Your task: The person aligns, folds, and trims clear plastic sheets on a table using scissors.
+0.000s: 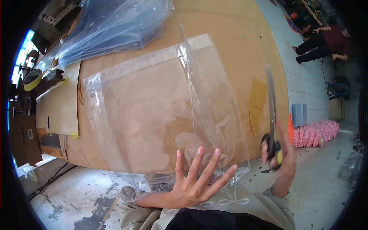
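Note:
My left hand (195,184) presses down on a clear plastic sheet (145,99), its fingers spread near the sheet's front edge. The sheet looks like a flat clear bag or cover, with seams and a folded strip along its right part. It lies on the brown table covering and hangs over the front edge. My right hand (281,157) grips a pair of scissors (272,130) with black and yellow handles. Their long blades point away from me, right of the sheet and apart from it. The blades look closed or nearly so.
A pile of clear bluish plastic sheets (115,30) lies at the table's far left. A tape roll (32,79) hangs beside a cream board (57,107). Brown tape (257,105) is stuck on the table. Beyond are a pink bundle (316,133) and another person (329,42).

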### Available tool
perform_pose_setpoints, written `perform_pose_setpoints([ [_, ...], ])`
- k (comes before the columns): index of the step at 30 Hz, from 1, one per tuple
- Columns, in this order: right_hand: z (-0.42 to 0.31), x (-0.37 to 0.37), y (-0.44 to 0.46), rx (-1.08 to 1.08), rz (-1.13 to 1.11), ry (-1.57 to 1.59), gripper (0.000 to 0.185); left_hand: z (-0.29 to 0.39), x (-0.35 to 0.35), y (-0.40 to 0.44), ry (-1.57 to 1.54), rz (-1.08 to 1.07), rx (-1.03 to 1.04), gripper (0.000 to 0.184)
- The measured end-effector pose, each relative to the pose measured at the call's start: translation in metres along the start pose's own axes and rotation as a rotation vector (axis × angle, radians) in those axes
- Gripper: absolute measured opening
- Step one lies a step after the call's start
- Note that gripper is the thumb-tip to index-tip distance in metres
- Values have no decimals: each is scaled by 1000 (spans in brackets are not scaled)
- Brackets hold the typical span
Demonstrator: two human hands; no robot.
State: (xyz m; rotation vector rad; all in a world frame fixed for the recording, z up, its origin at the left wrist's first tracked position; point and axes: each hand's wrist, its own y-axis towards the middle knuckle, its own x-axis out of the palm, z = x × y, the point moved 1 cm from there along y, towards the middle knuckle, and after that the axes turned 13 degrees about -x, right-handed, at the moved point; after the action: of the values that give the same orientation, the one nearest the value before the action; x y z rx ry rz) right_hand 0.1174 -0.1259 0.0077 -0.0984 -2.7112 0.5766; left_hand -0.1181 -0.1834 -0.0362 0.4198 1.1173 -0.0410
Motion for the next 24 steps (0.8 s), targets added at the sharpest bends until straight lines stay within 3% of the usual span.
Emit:
perform_pose_setpoints([
  [1,14,2,-8,143,33,174,68,1,-3,-1,-7,-9,-5,43],
  [4,29,13,-27,-341,-227,-81,50,4,-9,-3,-1,-46,-12,45],
  [7,18,29,-40,-45,-116,-299,40,10,-16,-6,-22,-79,-68,48],
  [10,32,23,-36,-24,-290,-521,39,15,-22,-6,1,-163,-91,47],
  [24,40,33,-38,-133,-110,-686,33,18,-22,-17,32,-248,-39,47],
])
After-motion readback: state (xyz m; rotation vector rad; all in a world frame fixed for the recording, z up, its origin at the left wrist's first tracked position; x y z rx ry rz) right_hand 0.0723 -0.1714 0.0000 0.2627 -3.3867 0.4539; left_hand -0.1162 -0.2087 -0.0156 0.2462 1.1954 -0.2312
